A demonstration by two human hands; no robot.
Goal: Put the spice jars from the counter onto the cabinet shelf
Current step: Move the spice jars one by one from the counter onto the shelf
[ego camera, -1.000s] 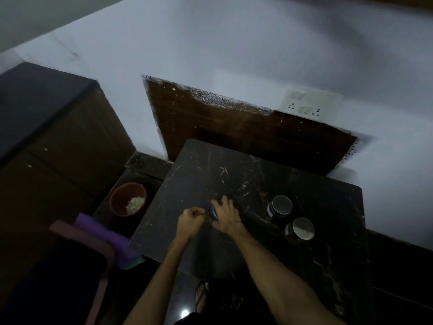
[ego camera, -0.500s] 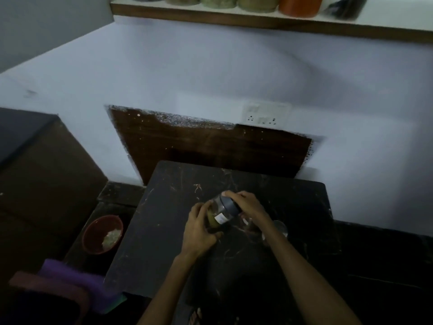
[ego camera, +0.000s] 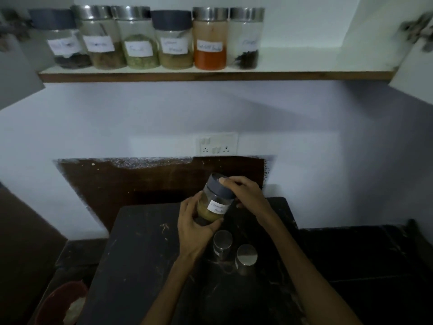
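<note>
Both hands, left hand and right hand, clasping one tilted grey-lidded jar, two steel-lidded jars on counter, six jars on shelf

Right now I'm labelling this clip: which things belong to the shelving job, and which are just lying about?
Job: held spice jar, left hand, right hand, two steel-lidded jars on the counter, shelf, six shelved jars.
Lying about: red bowl, wall socket.

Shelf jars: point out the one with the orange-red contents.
The fifth jar from the left, steel-lidded, between a grey-lidded jar and the end jar.
</note>
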